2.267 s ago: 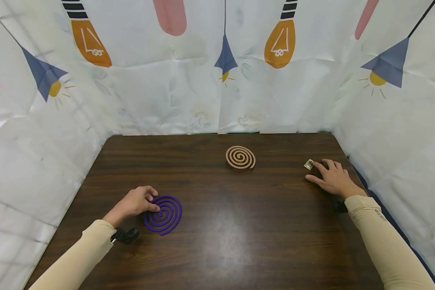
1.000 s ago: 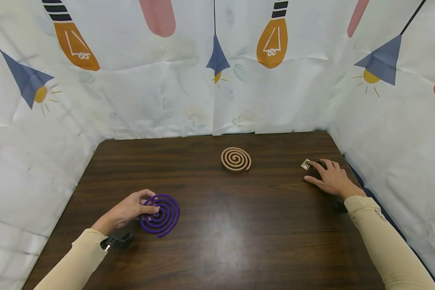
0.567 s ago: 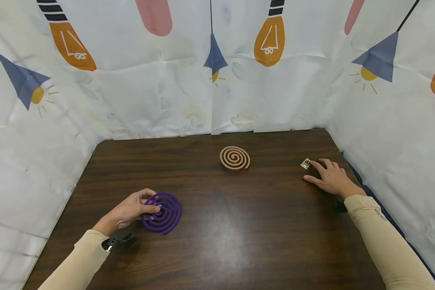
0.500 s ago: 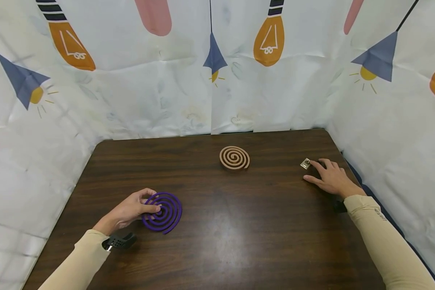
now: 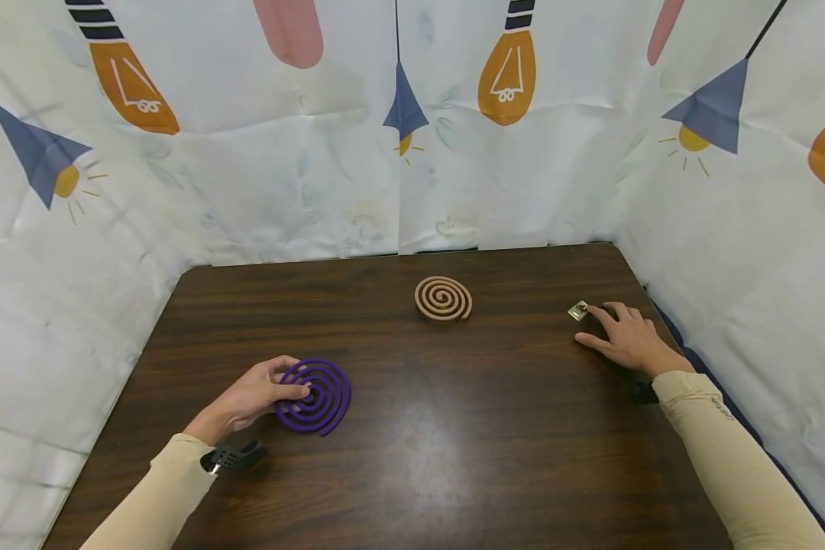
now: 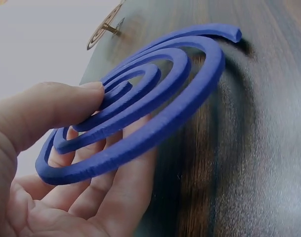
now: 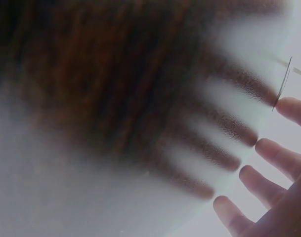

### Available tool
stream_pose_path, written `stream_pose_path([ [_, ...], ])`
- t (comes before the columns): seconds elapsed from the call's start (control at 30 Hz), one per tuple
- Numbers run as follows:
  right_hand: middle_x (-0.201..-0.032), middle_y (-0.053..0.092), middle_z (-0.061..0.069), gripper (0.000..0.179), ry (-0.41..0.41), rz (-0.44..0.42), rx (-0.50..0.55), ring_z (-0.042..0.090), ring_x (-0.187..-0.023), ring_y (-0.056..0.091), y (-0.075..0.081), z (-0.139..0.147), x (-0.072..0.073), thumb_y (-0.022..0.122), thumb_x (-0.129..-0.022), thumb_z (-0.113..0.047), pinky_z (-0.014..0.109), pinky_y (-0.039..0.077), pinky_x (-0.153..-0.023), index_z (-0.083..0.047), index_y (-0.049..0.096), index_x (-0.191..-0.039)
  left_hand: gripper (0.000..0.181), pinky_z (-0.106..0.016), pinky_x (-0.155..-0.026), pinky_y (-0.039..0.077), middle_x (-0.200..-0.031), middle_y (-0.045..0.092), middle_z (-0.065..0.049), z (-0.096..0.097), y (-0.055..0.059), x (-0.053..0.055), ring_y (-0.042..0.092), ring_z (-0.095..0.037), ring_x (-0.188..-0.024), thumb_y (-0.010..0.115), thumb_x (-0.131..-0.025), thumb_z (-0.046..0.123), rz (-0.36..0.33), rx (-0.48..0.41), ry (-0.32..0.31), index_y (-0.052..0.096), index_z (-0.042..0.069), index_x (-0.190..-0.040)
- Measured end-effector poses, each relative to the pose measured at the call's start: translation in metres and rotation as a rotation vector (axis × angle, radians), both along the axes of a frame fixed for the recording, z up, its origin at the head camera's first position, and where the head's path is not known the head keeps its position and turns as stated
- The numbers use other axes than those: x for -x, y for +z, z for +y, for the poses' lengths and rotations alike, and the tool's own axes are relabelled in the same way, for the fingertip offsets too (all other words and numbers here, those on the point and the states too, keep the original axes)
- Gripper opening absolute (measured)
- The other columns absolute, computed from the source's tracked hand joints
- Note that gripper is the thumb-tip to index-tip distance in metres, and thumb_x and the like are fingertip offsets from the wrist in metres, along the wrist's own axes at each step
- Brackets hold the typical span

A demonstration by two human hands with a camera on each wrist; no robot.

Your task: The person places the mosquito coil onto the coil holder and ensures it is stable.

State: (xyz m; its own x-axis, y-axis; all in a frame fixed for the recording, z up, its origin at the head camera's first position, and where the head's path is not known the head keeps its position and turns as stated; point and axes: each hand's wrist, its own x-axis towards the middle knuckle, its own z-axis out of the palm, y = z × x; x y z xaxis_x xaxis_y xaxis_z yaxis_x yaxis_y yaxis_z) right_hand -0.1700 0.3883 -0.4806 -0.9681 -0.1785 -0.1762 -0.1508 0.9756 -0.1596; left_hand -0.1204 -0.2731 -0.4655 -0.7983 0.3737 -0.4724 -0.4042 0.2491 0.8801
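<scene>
My left hand (image 5: 250, 396) pinches a purple mosquito coil (image 5: 347, 393), thumb on top near its centre and fingers underneath. In the left wrist view this coil (image 6: 140, 144) is raised and tilted above the dark wood, its shadow below it. At the right, my right hand (image 5: 629, 336) rests with fingers spread, its index fingertip on the edge of a small square metal coil stand (image 5: 577, 311). The right wrist view shows those straight fingers (image 7: 276, 155) touching the table, and the stand (image 7: 284, 81) as a thin edge at the index fingertip.
A tan mosquito coil (image 5: 469, 302) sits toward the back middle of the brown table (image 5: 412, 458); the left wrist view shows a metal stand (image 6: 110, 28) under it. White printed curtains (image 5: 282, 168) enclose the back and both sides.
My left hand has taken the purple coil between thumb and fingers, lifted it and shifted it slightly right and away from me. My right hand has stayed at the metal stand.
</scene>
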Motion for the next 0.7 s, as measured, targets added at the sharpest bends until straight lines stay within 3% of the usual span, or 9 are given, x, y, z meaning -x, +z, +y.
stream_pose_path([
  [0.7,-0.155,0.032,0.037,0.083,0.004,0.009,-0.003,0.064,-0.137,0.035,-0.002,0.002,-0.009,0.049,-0.102,-0.065,0.082,0.034,-0.104,-0.005,0.036,-0.158,0.034,-0.024,-0.070,0.063,-0.090,0.076,0.005,0.019,-0.008,0.002,0.074,-0.008,-0.077,0.073,-0.096,0.006,0.025,-0.056,0.052,0.053,-0.005,-0.122],
])
